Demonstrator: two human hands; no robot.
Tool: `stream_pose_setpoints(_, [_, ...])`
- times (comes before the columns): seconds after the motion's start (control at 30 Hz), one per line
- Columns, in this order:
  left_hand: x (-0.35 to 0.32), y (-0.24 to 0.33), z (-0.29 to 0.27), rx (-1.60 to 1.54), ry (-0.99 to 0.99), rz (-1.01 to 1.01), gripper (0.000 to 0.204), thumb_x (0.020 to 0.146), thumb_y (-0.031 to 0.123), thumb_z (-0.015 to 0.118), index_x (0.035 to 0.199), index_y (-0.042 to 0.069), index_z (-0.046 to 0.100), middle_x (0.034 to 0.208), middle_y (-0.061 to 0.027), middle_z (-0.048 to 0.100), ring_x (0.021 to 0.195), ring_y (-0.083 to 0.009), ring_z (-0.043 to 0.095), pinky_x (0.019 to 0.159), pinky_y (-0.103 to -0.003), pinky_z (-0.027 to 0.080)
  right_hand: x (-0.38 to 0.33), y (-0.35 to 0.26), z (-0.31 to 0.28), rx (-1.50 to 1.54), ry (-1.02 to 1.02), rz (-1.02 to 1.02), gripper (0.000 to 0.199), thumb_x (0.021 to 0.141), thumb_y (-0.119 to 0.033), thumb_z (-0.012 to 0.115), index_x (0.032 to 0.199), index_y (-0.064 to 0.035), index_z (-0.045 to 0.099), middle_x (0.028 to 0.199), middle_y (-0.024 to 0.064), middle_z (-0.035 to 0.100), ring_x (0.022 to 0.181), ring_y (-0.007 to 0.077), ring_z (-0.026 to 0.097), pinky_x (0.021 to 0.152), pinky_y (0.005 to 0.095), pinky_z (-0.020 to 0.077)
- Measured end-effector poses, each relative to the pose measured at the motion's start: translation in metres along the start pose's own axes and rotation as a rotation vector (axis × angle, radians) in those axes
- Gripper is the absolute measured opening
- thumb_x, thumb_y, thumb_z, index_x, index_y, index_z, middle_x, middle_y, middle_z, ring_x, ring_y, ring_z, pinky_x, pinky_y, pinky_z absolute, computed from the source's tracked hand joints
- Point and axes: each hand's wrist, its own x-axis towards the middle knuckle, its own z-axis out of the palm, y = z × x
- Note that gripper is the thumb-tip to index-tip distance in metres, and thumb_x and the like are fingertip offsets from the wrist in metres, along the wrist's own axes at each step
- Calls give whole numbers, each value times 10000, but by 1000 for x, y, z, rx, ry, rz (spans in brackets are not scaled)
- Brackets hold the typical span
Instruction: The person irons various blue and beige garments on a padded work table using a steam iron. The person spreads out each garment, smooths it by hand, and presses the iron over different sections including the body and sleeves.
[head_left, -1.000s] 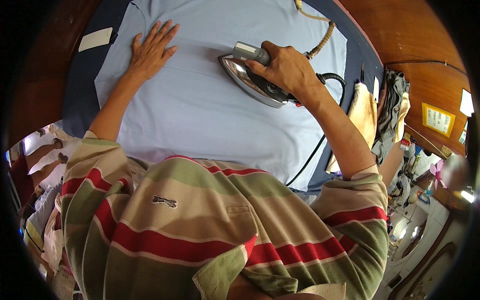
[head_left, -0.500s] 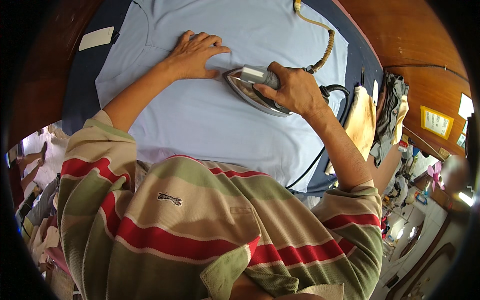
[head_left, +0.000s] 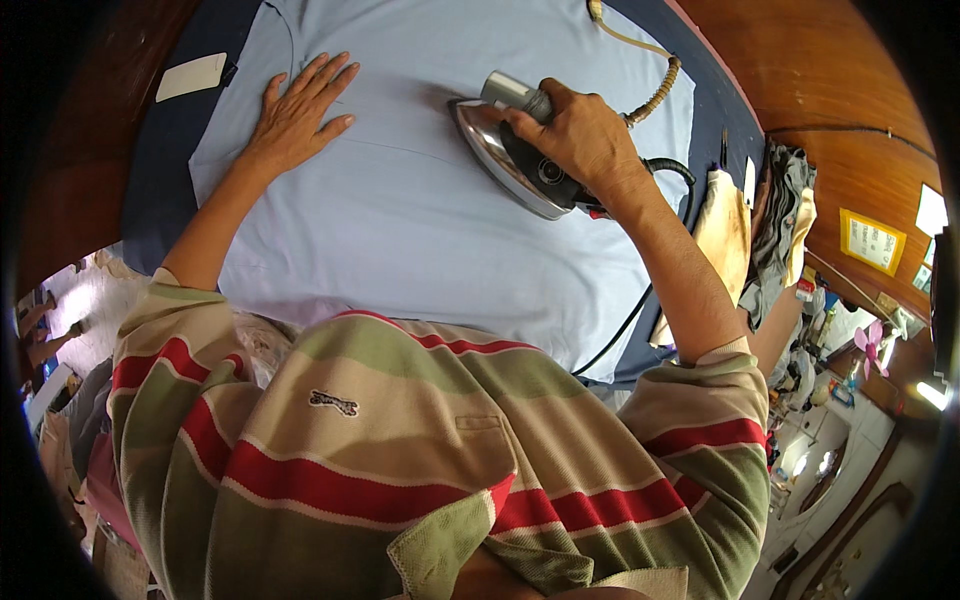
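A pale blue garment [head_left: 420, 220] lies spread flat over a dark blue padded board [head_left: 160, 170]. My right hand [head_left: 575, 135] grips the handle of a metal clothes iron [head_left: 505, 165], whose soleplate rests on the cloth at the upper middle. My left hand [head_left: 295, 115] lies flat on the garment to the left of the iron, fingers spread, palm down. A black cord [head_left: 640, 300] and a tan braided cord [head_left: 655, 90] run off from the iron.
A white label [head_left: 192, 76] sits on the board's far left. Folded clothes [head_left: 775, 230] hang in a pile at the right edge. Wooden panels [head_left: 800, 90] rise behind. My striped shirt [head_left: 400, 450] fills the lower view.
My left hand moved away from the iron, back to the left of the garment. The iron slid slightly up and tilted its tip leftward.
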Motion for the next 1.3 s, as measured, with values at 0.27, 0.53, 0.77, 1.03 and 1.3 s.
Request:
stream_pose_setpoints(0.27, [2, 1, 2, 49, -54, 0, 620, 894, 476, 443, 1435, 299, 199, 1496, 70, 186, 1375, -142, 165, 1089, -513, 120, -4, -13, -1, -77, -86, -190, 521, 803, -488, 575, 1001, -8, 612, 677, 196, 636, 621, 328, 646, 597, 377, 529])
stream_pose_setpoints(0.53, [2, 0, 2, 71, -52, 5, 622, 896, 486, 423, 1438, 313, 174, 1498, 76, 177, 1377, -139, 153, 1091, -505, 112, 22, -4, -4, -39, 15, -121, 470, 822, -487, 535, 976, -53, 628, 755, 156, 655, 703, 319, 650, 660, 395, 529])
stream_pose_setpoints(0.77, [3, 0, -3, 72, -56, 10, 636, 892, 479, 434, 1441, 307, 161, 1497, 71, 182, 1377, -143, 157, 1087, -508, 119, 49, 28, -20, 24, 139, -36, 535, 787, -491, 582, 1034, -17, 613, 880, 214, 646, 817, 346, 635, 743, 398, 498])
stream_pose_setpoints(1.03, [-9, -1, -2, 239, 172, 84, 595, 896, 433, 443, 1430, 301, 217, 1488, 53, 217, 1363, -143, 203, 1064, -511, 140, -10, 65, -52, 59, 116, -6, 526, 800, -465, 581, 1092, -27, 584, 1006, 241, 613, 954, 368, 594, 807, 405, 470])
stream_pose_setpoints(1.3, [0, 4, 6, 63, 238, -47, 536, 927, 458, 363, 1425, 300, 242, 1470, 28, 265, 1357, -168, 224, 1048, -505, 171, -97, 153, -34, 134, 132, 76, 562, 743, -566, 624, 948, -43, 633, 770, 190, 648, 772, 346, 640, 687, 372, 489])
